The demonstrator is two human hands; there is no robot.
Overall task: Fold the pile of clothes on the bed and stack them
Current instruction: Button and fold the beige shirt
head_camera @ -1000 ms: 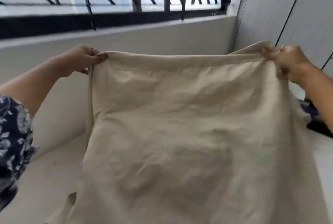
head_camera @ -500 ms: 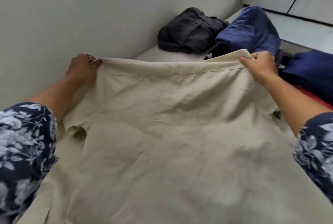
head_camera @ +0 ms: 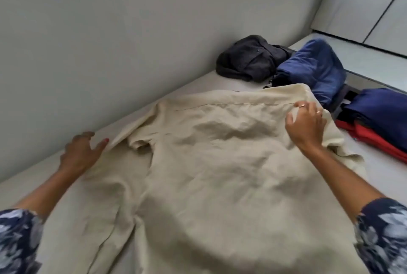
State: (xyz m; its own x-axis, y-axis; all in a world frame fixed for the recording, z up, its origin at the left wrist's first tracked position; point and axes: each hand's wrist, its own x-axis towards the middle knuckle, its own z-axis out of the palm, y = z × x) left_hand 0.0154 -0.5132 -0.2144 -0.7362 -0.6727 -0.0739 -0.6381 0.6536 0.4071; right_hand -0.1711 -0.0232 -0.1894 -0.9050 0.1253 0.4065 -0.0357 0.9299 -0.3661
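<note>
A beige shirt (head_camera: 211, 163) lies spread flat, back side up, across the bed (head_camera: 193, 82). My left hand (head_camera: 80, 153) hovers with fingers spread at the shirt's left sleeve, holding nothing. My right hand (head_camera: 307, 125) rests on the shirt's right shoulder with its fingers loosely apart, and I cannot tell whether it still pinches the cloth. Beyond the shirt lie unfolded clothes: a dark grey garment (head_camera: 248, 60), a blue one (head_camera: 315, 69), a navy one (head_camera: 383, 113) and a red one (head_camera: 374, 139).
A plain grey wall (head_camera: 132, 31) runs along the bed's left side. Pale cupboard panels (head_camera: 363, 3) stand at the far right. Bare mattress shows to the left of the shirt and at the right below the red garment.
The shirt went from being held up in the air to lying flat on the bed. My left hand let go of its shoulder and drew back toward the sleeve.
</note>
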